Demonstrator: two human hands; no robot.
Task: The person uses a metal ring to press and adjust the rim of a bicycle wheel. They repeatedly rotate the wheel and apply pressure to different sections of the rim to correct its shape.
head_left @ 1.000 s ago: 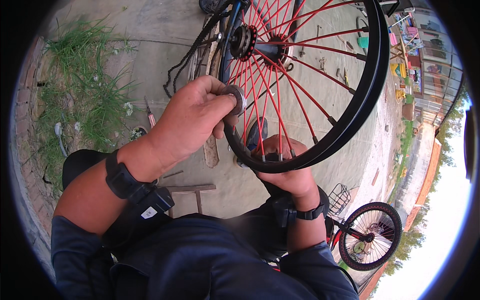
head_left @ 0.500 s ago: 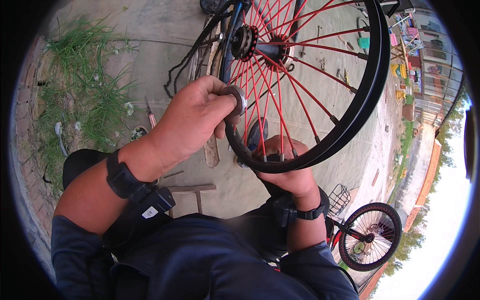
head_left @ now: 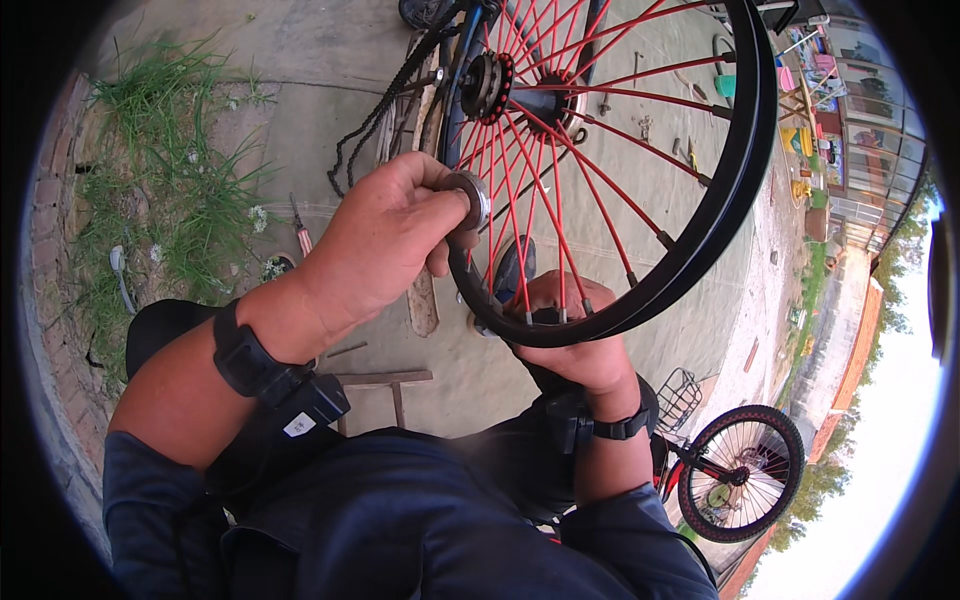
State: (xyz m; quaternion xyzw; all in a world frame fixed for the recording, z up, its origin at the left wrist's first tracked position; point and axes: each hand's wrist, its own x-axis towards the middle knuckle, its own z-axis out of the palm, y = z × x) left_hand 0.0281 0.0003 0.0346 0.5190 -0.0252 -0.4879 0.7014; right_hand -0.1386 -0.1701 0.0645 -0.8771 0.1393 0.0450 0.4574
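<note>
A bicycle wheel [head_left: 735, 190] with a black rim and red spokes stands tilted in front of me; no tyre shows on it. My right hand [head_left: 590, 360] is closed round the lower part of its rim, fingers partly behind the spokes. Between the thumb and fingers of my left hand [head_left: 375, 235] is a small round ring-shaped piece [head_left: 478, 203], dark with a silvery face, close to the wheel's left side. Its exact kind cannot be made out. Above it, a sprocket [head_left: 487, 88] sits at the hub, and a dark chain [head_left: 375, 125] hangs to the left.
Grass [head_left: 165, 180] grows by a brick edging at the left. A tool with a reddish handle [head_left: 302, 235] lies near it. Wooden strips [head_left: 425, 305] are on the concrete below. At the lower right stands another bicycle wheel [head_left: 740, 475] beside a wire basket [head_left: 678, 395].
The wheel has shifted very slightly to the left. The ring-shaped piece in my left hand has tilted a little; both hands keep their grip.
</note>
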